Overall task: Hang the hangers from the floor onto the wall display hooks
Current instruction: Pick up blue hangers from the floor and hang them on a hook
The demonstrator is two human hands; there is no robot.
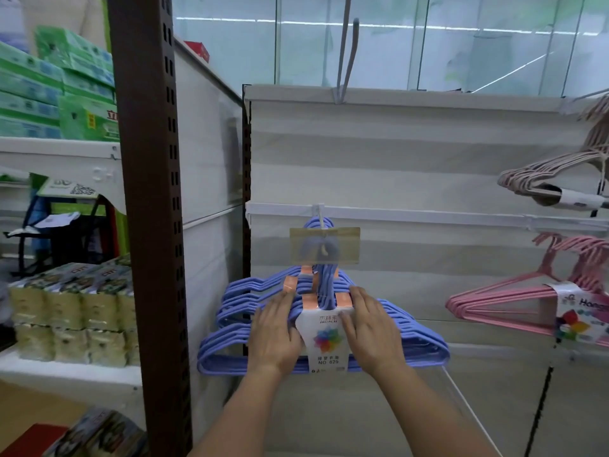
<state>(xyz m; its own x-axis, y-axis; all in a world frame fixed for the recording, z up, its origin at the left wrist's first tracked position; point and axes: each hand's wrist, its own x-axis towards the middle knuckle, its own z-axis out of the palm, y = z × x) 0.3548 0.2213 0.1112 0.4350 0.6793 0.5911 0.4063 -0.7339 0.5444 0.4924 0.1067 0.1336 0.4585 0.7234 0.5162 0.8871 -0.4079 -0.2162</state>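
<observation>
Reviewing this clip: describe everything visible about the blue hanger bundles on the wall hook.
The blue hanger bundles are several stacked packs of thin, plastic-looking periwinkle hangers, bound with orange tape. The front pack wears a white paper sleeve with a coloured pinwheel logo and "NO 829". Their hooks hang on a white display hook behind a clear price-tag holder. The left hand and right hand lie on the front pack, either side of the sleeve, fingers mostly straight.

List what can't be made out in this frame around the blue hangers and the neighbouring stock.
- Head view: the hook carrying the blue hangers is mostly hidden behind the price tag holder.
- The pack label print is too small to read, with the left hand and right hand laid at its sides.
- The pink hangers are cut off by the right edge.
</observation>
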